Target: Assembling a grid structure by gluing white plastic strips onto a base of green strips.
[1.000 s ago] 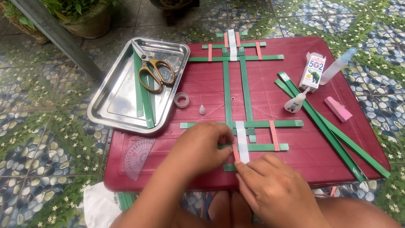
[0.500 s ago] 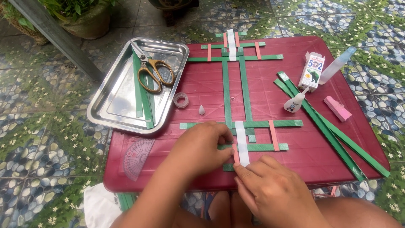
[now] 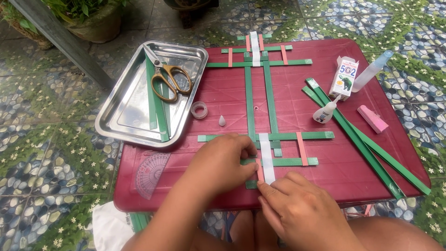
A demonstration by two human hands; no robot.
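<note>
On a dark red table [image 3: 218,93] lies a frame of green strips [image 3: 260,100] crossed by pink and white strips at both ends. My left hand [image 3: 223,162] presses down on the near green strips, just left of a white strip [image 3: 266,158]. My right hand [image 3: 297,209] pinches a short pink strip [image 3: 259,171] at the near edge of the frame, beside the white one. Another pink strip [image 3: 302,148] crosses the near green strips further right.
A steel tray [image 3: 125,107] at the left holds yellow-handled scissors [image 3: 169,79] and green strips. Also on the table: a tape roll [image 3: 199,109], a small cap [image 3: 222,121], a glue bottle [image 3: 324,111], its box [image 3: 344,79], loose long green strips [image 3: 367,144], a pink block [image 3: 372,118], a protractor [image 3: 151,169].
Both hands stay at the near end of the frame; the right fingers have shifted slightly on the pink strip. Nothing else has moved.
</note>
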